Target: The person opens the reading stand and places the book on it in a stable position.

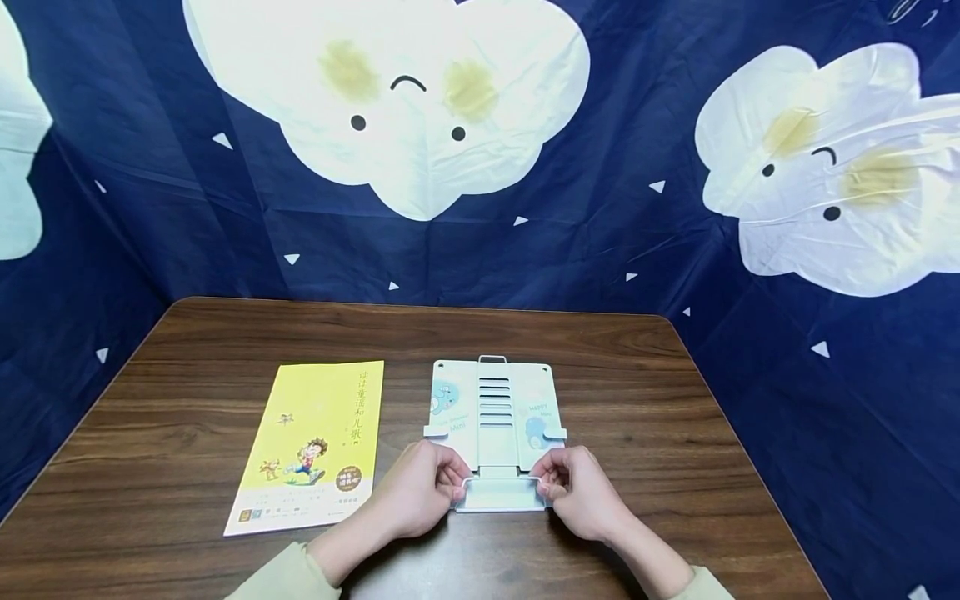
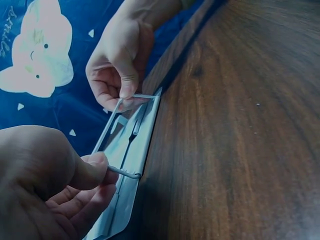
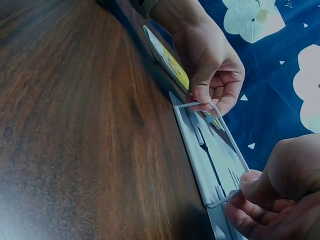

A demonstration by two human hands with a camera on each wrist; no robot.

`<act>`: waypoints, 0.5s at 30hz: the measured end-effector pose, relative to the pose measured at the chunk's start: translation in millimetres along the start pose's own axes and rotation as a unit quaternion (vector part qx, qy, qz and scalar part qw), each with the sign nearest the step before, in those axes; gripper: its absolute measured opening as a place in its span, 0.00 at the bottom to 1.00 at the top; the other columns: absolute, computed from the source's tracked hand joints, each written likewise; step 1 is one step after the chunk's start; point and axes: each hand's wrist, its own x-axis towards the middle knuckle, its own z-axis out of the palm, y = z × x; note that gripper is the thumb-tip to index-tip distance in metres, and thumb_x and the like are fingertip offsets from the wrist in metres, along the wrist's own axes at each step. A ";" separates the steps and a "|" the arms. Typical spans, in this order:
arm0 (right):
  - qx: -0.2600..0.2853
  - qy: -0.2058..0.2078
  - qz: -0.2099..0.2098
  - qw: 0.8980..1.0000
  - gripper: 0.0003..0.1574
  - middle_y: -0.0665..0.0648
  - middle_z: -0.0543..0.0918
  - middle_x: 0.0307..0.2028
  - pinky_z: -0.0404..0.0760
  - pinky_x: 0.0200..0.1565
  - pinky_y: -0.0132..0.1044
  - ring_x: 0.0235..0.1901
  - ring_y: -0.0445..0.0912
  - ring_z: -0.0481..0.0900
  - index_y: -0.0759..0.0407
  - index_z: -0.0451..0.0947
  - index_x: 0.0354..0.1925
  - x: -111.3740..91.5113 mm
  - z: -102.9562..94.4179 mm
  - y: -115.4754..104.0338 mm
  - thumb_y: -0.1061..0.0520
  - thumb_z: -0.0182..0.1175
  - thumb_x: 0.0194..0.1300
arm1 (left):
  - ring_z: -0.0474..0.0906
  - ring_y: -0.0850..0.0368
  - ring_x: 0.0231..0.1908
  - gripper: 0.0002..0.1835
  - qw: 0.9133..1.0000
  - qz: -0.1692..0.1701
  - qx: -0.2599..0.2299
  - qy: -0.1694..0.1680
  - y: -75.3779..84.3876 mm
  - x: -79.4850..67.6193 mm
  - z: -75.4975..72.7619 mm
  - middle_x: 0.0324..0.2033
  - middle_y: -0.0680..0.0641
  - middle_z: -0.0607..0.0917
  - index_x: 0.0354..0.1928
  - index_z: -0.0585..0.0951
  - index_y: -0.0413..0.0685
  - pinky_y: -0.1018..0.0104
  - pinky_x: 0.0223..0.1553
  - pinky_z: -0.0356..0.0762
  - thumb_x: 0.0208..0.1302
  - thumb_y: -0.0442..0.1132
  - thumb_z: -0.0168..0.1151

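Note:
A white book stand (image 1: 458, 398) with pale blue cartoon prints lies flat on the table in the head view. Across its near end, a white wire bracket (image 2: 106, 131) is raised at an angle from the panel. My left hand (image 1: 418, 492) pinches one corner of this bracket between thumb and fingers. At the opposite corner, the thumb and fingers of my right hand (image 1: 581, 492) pinch the wire too. Both wrist views show the bracket's ends meeting the panel's edge. A slotted strip (image 1: 495, 404) runs up the panel's middle, and small clips stick out at its sides.
To the left of the stand lies a yellow book (image 1: 330, 425) with a cartoon child on its cover. Everything rests on a dark wooden table (image 1: 637, 400). Behind and around it hangs a navy cloth (image 1: 622, 150) printed with white clouds.

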 end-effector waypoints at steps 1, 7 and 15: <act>-0.002 0.003 -0.003 1.000 0.12 0.50 0.79 0.26 0.76 0.31 0.31 0.27 0.41 0.76 0.64 0.84 0.35 -0.8 0.5 0.1 0.78 0.64 0.63 | 0.79 0.66 0.25 0.14 1.000 0.000 0.004 0.002 0.6 -0.7 0.1 0.22 0.60 0.82 0.31 0.86 0.49 0.70 0.30 0.81 0.54 0.19 0.67; -0.014 0.011 -0.012 1.000 0.13 0.49 0.79 0.25 0.76 0.31 0.31 0.27 0.40 0.76 0.63 0.84 0.35 -3.2 1.6 -0.1 0.79 0.64 0.62 | 0.78 0.68 0.26 0.13 1.000 0.008 0.021 0.008 2.8 -4.5 1.5 0.22 0.61 0.80 0.32 0.87 0.49 0.70 0.31 0.80 0.55 0.22 0.72; -0.021 0.015 -0.004 1.000 0.13 0.48 0.78 0.25 0.76 0.31 0.31 0.27 0.40 0.76 0.61 0.84 0.34 -6.5 0.6 -1.4 0.77 0.66 0.62 | 0.77 0.69 0.26 0.13 0.999 0.011 0.034 0.014 4.2 -7.4 1.7 0.22 0.62 0.80 0.32 0.87 0.51 0.69 0.31 0.80 0.56 0.23 0.73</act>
